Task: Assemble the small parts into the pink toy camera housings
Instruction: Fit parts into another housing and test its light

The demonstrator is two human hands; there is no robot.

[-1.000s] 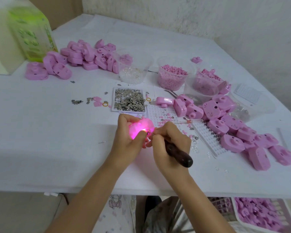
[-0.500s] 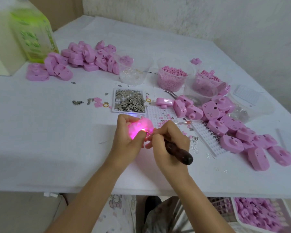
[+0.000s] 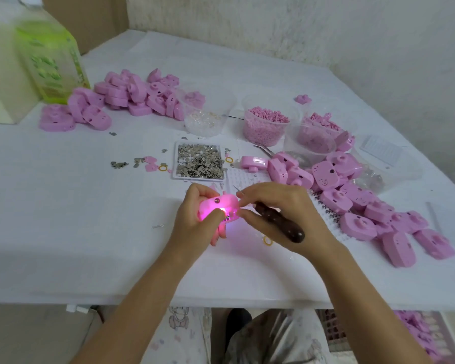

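My left hand [image 3: 195, 216] grips a pink toy camera housing [image 3: 221, 207] just above the white table, and a pink light glows inside it by my thumb. My right hand [image 3: 279, 214] holds a dark-handled screwdriver [image 3: 281, 223]; its thin tip pokes out past my fingers, beside the housing. A white tray of small metal parts [image 3: 200, 161] lies just beyond my hands. Several pink housings [image 3: 365, 206] are heaped to the right, and another heap of housings [image 3: 132, 95] sits at the back left.
Clear cups hold clear rings [image 3: 205, 114], pink pellets [image 3: 267, 124] and pink pieces [image 3: 315, 137]. A white peg tray [image 3: 326, 214] lies under the right heap. A green bottle [image 3: 50, 56] stands far left. A yellow ring [image 3: 268, 240] lies near my right wrist. A crate of pink parts [image 3: 420, 337] sits below the table.
The housing has turned in my left hand, so its flat side with a small round metal part now faces up. The glow looks smaller. My right hand shifted slightly up beside it.
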